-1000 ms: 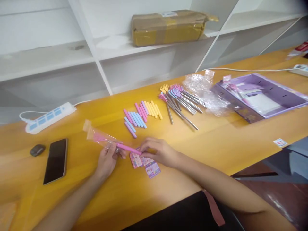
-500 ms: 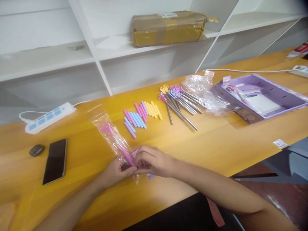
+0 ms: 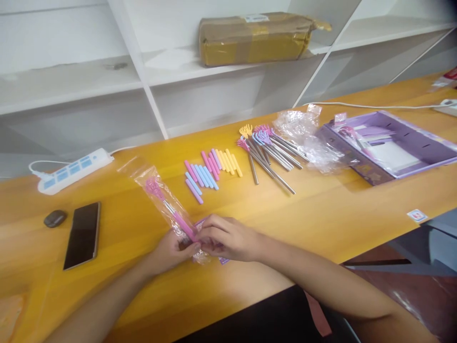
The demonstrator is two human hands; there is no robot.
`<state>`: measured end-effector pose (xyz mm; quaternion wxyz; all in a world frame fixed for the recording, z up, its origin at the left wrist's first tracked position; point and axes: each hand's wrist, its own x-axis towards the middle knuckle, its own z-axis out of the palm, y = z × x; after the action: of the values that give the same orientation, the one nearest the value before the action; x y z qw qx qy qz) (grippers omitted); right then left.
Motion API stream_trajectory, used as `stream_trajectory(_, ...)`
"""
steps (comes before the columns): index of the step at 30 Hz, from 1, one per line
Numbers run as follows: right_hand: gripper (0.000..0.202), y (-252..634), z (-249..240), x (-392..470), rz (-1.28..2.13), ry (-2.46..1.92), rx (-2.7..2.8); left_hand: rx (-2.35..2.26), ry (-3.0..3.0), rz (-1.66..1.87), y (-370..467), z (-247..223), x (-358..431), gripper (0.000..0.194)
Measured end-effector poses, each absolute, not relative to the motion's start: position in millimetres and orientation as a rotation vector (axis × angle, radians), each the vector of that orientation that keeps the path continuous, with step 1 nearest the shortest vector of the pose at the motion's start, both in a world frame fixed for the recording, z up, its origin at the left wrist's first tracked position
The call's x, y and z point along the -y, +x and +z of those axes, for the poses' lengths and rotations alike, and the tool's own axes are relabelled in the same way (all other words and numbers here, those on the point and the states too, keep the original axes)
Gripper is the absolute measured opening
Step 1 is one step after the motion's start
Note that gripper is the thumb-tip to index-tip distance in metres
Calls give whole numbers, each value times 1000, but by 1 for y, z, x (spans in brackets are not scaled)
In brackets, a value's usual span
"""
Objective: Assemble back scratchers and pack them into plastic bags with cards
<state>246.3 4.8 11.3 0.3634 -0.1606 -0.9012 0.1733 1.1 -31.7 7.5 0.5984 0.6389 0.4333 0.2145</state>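
A pink back scratcher (image 3: pixel 183 225) with a claw head and metal shaft lies inside a clear plastic bag (image 3: pixel 143 166), slanting up and left from my hands. My left hand (image 3: pixel 174 252) is closed round the bag near the handle's lower end, thumb on top. Fingers of my right hand (image 3: pixel 226 238) pinch the same end, by the crumpled bag edge. Under my right hand a purple printed card (image 3: pixel 223 260) partly shows; the rest is hidden. Beyond lie several pink, blue, purple and yellow handle tubes (image 3: pixel 203 176) and a pile of back scratchers with bare metal shafts (image 3: pixel 273 157).
At the right stands an open purple box (image 3: pixel 378 178) beside crumpled clear bags (image 3: pixel 303 133). A phone (image 3: pixel 83 236), a small black case (image 3: pixel 55 218) and a white power strip (image 3: pixel 76 170) lie left. A taped parcel (image 3: pixel 255 40) rests on the shelf behind.
The bag's lower end, which hung down below my fingers, is now bunched up near them. Both hands keep hold of the bagged back scratcher, and the camera view has shifted slightly.
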Motion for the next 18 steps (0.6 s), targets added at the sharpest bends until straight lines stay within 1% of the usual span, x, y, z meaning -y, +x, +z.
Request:
stream_trajectory(3,29,245,13,-4,362,-407,2315,-1014,1464,458,2,9,31,37)
stream_trajectory(9,20,240,16,0,252,-437,2270,-1023,1537,406,3,13,30,39)
stream_trajectory(12,22,241,16,-1,316,-430,2264,-1018,1522,431,0,10,30,43)
stream_trajectory(15,24,248,16,-6,465,-405,2285,-973,1473,495,-2,8,29,47)
stream_trajectory(17,23,254,17,-9,563,-419,2302,-955,1429,547,-3,7,28,47)
stream_trajectory(18,25,256,17,-11,593,-436,2310,-954,1405,572,-3,8,28,46)
